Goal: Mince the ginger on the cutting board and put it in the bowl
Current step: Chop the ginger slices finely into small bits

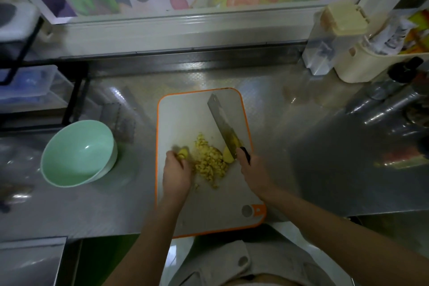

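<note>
Head view — left hand [176, 170] is pinching ginger [183, 153], mince [210, 162] lying between it and the right hand [251, 167] gripping the knife [222, 123].

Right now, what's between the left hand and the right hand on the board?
Head view: the minced ginger pile lies between left hand and right hand, with an uncut ginger piece at the cleaver side.

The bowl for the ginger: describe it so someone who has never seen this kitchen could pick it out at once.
Find the orange-rimmed cutting board in the middle of the steel counter. Left of it, apart from the board, stands the bowl, near a black-framed rack. It is the only mint-green thing there, round, deep and empty.
</note>
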The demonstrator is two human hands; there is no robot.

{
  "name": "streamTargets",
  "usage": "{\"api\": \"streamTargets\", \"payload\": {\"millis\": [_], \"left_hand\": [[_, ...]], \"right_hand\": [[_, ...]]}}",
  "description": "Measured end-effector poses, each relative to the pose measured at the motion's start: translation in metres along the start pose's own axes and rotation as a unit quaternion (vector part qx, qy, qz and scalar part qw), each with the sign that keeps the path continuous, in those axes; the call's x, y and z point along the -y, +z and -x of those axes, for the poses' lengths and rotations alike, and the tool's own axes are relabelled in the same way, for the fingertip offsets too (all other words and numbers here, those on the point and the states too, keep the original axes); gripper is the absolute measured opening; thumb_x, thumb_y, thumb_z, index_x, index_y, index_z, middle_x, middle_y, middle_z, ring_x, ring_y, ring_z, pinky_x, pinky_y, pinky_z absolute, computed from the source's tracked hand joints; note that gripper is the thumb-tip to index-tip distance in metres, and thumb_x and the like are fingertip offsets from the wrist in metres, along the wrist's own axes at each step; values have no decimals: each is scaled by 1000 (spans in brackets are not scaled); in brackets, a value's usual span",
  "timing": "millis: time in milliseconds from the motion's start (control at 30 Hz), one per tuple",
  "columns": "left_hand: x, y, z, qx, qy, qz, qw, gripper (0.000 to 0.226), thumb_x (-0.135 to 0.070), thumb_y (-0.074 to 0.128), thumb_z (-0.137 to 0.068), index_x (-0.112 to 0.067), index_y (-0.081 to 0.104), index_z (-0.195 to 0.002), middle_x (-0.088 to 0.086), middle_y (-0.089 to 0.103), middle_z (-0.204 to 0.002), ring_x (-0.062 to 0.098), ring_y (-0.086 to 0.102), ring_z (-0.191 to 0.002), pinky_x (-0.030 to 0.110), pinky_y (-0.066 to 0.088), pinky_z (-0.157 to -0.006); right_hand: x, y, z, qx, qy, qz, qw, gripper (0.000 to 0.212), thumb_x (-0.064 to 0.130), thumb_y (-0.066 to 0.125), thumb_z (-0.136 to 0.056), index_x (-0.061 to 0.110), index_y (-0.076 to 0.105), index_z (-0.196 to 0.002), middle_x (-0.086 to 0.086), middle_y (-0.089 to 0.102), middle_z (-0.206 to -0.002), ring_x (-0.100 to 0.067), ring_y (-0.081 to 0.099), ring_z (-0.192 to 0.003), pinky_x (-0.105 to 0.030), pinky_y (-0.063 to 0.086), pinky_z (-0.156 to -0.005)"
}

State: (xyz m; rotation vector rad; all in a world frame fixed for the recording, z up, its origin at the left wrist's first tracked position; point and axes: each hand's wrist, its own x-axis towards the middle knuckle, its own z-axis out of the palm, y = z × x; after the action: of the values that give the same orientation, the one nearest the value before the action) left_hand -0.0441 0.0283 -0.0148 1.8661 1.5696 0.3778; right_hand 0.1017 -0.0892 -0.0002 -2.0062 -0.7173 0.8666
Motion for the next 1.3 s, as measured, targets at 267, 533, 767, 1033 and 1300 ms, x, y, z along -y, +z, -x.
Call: {"api": "streamTargets", "payload": {"millis": [267, 533, 767, 1033, 1300], "left_hand": [[-14, 3, -19, 53, 218, -174, 959, 34, -22, 41, -87, -14, 61, -113, 14, 57, -112, 37, 49, -104, 42, 38, -84], [-31, 16, -32, 233, 391, -287, 843, 37, -32, 33, -98, -23, 57, -124, -9, 52, -133, 14, 26, -139, 28, 17, -106], [-37, 8, -38, 180, 402, -307, 844, 43, -34, 25, -92, -21, 64, -106, 2, 68, -99, 25, 53, -103, 28, 25, -84], [-66, 16, -48, 236, 364, -405, 805, 29, -27, 46, -93, -30, 54, -121, 4, 46, -122, 25, 36, -119, 32, 25, -93], [-61, 21, -48, 293, 345, -455, 767, 21, -25, 53, -89, -22, 56, -109, 8, 42, -124, 29, 32, -121, 34, 27, -94]], "right_hand": [[-2, -6, 1, -12, -7, 24, 1000, 44, 46, 35, -96, 17, 43, -64, -9, 44, -57, -20, 42, -47, -34, 33, -50], [-4, -13, 3, -31, -15, 24, 999, 41, 42, 37, -97, 25, 43, -61, 0, 44, -51, -15, 42, -44, -35, 37, -51], [-3, -17, 7, -42, -25, 19, 999, 41, 39, 38, -98, 24, 42, -60, 2, 43, -51, -6, 40, -40, -30, 34, -49], [-3, -20, 9, -31, -12, 10, 999, 43, 39, 37, -98, 21, 41, -59, -2, 42, -53, -14, 39, -44, -31, 32, -50], [-4, -20, 8, -36, -6, 22, 999, 42, 39, 36, -98, 25, 43, -59, -1, 45, -53, -14, 43, -45, -32, 36, -51]]}}
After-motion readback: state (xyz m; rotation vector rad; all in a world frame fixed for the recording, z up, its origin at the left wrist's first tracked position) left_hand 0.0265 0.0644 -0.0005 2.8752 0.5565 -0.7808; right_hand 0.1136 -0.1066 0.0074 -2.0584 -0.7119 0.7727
